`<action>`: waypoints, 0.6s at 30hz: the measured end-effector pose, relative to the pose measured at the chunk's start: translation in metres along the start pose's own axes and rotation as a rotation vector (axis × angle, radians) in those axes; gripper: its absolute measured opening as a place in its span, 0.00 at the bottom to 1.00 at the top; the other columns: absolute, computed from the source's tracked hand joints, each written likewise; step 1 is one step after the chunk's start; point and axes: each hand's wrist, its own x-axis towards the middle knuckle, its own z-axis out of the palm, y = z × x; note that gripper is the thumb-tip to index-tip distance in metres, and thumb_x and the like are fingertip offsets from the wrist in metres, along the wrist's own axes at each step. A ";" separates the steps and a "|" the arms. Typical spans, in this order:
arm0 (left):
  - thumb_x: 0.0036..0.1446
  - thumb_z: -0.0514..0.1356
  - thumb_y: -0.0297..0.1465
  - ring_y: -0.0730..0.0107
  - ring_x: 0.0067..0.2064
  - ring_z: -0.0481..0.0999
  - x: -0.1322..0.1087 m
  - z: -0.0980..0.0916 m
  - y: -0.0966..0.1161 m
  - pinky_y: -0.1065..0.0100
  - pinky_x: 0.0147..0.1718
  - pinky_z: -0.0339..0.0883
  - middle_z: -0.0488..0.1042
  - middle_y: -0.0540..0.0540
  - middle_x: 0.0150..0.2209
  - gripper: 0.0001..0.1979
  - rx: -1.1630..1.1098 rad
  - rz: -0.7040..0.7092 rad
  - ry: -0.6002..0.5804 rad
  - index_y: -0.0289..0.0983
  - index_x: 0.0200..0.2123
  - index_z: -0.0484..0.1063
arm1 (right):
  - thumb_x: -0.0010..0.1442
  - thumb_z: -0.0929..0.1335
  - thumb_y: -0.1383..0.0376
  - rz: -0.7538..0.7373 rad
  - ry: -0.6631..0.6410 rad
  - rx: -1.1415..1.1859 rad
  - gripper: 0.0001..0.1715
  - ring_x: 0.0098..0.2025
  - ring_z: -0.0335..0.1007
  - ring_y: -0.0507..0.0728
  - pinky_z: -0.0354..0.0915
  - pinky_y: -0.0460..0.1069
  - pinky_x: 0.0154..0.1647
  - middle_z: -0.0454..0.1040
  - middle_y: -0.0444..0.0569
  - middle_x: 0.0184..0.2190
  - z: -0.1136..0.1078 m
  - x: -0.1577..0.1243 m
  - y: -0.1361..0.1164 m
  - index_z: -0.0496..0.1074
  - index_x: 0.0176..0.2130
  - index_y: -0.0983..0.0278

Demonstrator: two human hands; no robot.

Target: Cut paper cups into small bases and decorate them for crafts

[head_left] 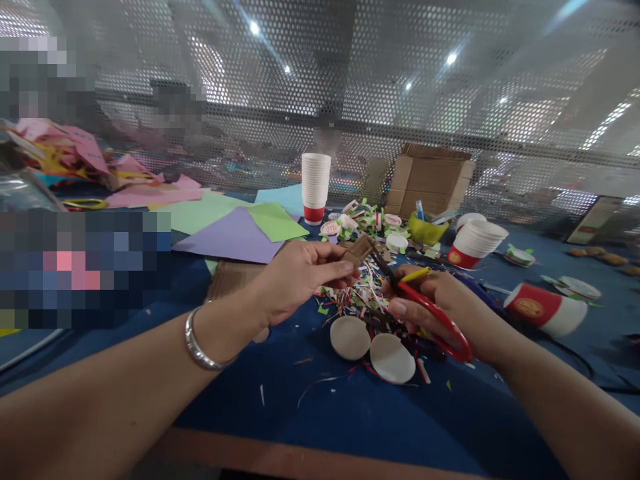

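Note:
Between the thumb and fingers of my left hand [305, 273] is a small piece of brown cardboard [359, 250]. My right hand [440, 293] grips a pair of scissors [433, 313] with red and yellow on the handles. The dark blades point up and left and meet the cardboard's right edge; whether they are parted is hard to tell. Below the hands, two white paper discs [350, 338], which look like cup bottoms, lie on the blue table [240, 407]. A heap of shredded paper scraps [357, 297] lies just behind them.
A tall stack of paper cups [316, 187] stands at the back. Purple paper [233, 237] and green sheets lie left. On the right are more stacked cups [475, 243], a tipped cup [547, 310] and a yellow-green holder [427, 230]. A cardboard box piece [430, 180] leans against the mesh.

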 end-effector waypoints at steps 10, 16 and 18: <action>0.58 0.68 0.31 0.73 0.32 0.79 -0.002 0.001 0.001 0.73 0.32 0.71 0.82 0.44 0.31 0.07 0.047 -0.057 -0.077 0.32 0.35 0.81 | 0.60 0.74 0.51 -0.108 -0.023 -0.119 0.19 0.30 0.62 0.53 0.58 0.47 0.29 0.66 0.40 0.27 0.004 -0.001 -0.002 0.67 0.34 0.60; 0.56 0.69 0.28 0.73 0.31 0.80 -0.005 0.003 0.004 0.73 0.32 0.71 0.81 0.47 0.28 0.05 0.022 -0.017 -0.036 0.32 0.33 0.77 | 0.59 0.74 0.51 -0.071 -0.060 -0.093 0.18 0.32 0.65 0.54 0.60 0.47 0.30 0.70 0.41 0.31 0.008 -0.001 -0.003 0.69 0.38 0.60; 0.56 0.70 0.27 0.73 0.30 0.80 -0.005 0.004 0.003 0.73 0.31 0.71 0.81 0.47 0.27 0.06 0.010 -0.012 -0.028 0.32 0.33 0.76 | 0.59 0.74 0.51 -0.065 -0.072 -0.070 0.18 0.33 0.66 0.55 0.61 0.47 0.31 0.71 0.42 0.32 0.009 -0.001 -0.003 0.69 0.38 0.60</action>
